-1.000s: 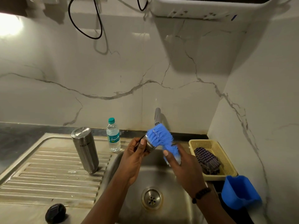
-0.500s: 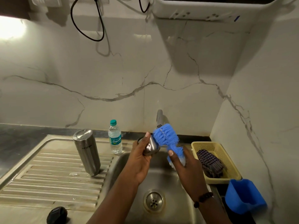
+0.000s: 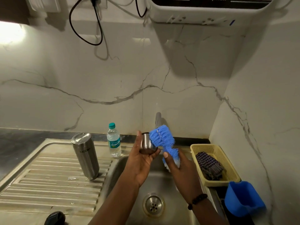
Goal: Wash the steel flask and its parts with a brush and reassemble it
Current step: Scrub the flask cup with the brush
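I see the left hand [image 3: 142, 161] held over the sink [image 3: 177, 189], its grip grasping a small steel cup [image 3: 146, 146], which is one of the flask's parts. The cup lies on its side in the palm; its long axis runs left to right and a little upward, and the end at the right meets the brush [image 3: 162, 138]. Which end is the open one I cannot tell. The right hand [image 3: 178, 168] has its grip closed around the blue handle of the brush, and the bristle head points up and to the left, touching the cup just below the tap [image 3: 158, 119]. The flask [image 3: 85, 155] stands upright on the drainboard [image 3: 48, 176] at the left, well apart from the hands, with its long axis vertical. A water bottle [image 3: 114, 140] stands near it on the far side. A black cap [image 3: 55, 218] lies at the near edge of the bench.
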